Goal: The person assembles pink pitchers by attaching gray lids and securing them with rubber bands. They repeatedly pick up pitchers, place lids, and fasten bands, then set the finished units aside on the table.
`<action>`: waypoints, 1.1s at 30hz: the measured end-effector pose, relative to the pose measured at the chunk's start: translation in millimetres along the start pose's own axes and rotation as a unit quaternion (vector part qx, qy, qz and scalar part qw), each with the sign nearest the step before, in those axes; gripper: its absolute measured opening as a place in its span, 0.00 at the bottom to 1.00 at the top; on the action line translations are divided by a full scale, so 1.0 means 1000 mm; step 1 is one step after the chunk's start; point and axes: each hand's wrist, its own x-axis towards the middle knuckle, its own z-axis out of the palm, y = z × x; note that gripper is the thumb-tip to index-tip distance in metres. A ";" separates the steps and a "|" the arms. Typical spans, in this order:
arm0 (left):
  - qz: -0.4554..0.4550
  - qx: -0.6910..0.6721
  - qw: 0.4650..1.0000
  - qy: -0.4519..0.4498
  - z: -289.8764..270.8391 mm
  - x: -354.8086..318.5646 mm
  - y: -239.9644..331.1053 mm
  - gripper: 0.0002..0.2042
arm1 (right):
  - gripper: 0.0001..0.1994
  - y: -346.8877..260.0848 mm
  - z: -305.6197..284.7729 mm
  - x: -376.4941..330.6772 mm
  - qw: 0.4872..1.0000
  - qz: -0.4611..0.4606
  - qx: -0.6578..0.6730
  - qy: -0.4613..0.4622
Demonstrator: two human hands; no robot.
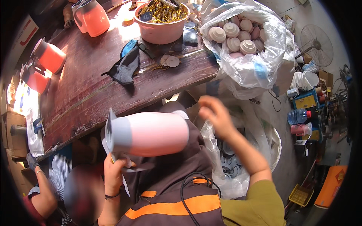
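We have the pink-and-grey jug (158, 133) on its side above the dark lap (171, 167), near the table (85, 71), its long axis running left to right, grey mouth end leftward. Our left hand (117, 171) is the nearer, its fingers closed around the grey handle (141, 167) below that end, while our right hand (217, 113), blurred and empty, fingers loosely bent, hangs apart, just beyond the base
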 end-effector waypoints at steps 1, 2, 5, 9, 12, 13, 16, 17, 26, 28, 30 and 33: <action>0.030 0.054 0.998 -0.003 0.008 -0.001 0.015 0.11 | 0.20 -0.005 -0.021 0.030 0.996 -0.061 -0.050 0.031; 0.039 0.074 0.996 -0.007 0.016 -0.004 0.030 0.12 | 0.20 -0.007 -0.043 0.060 0.982 -0.086 -0.156 0.058; 0.175 0.261 0.949 -0.026 0.014 -0.005 0.042 0.15 | 0.26 0.023 -0.117 0.166 0.909 -0.134 -0.378 0.112; 0.219 0.401 0.884 -0.101 0.026 0.009 0.040 0.25 | 0.38 0.065 -0.191 0.227 0.713 0.046 -0.667 0.211; 0.177 0.399 0.896 -0.077 0.033 0.018 0.032 0.29 | 0.42 0.111 -0.216 0.226 0.673 0.116 -0.695 0.224; 0.187 0.426 0.884 -0.047 0.034 0.022 0.029 0.29 | 0.42 0.116 -0.217 0.220 0.659 0.087 -0.706 0.243; 0.256 0.424 0.869 -0.001 0.039 0.034 0.024 0.24 | 0.37 0.068 -0.173 0.201 0.819 -0.045 -0.475 0.318; 0.257 0.428 0.866 0.009 0.042 0.036 0.023 0.22 | 0.36 0.048 -0.149 0.187 0.863 -0.100 -0.383 0.315; 0.286 0.419 0.860 -0.055 0.054 0.050 0.012 0.14 | 0.26 -0.005 0.043 0.006 0.919 0.133 0.299 -0.221; 0.287 0.427 0.855 -0.069 0.052 0.045 0.007 0.13 | 0.27 -0.002 0.061 -0.003 0.976 0.027 0.153 -0.153; 0.298 0.438 0.846 -0.063 0.050 0.041 0.006 0.13 | 0.28 -0.010 0.062 -0.013 0.987 -0.041 0.080 -0.135; 0.308 0.445 0.840 -0.051 0.049 0.035 0.004 0.14 | 0.36 -0.030 0.062 -0.025 0.973 -0.116 -0.030 -0.199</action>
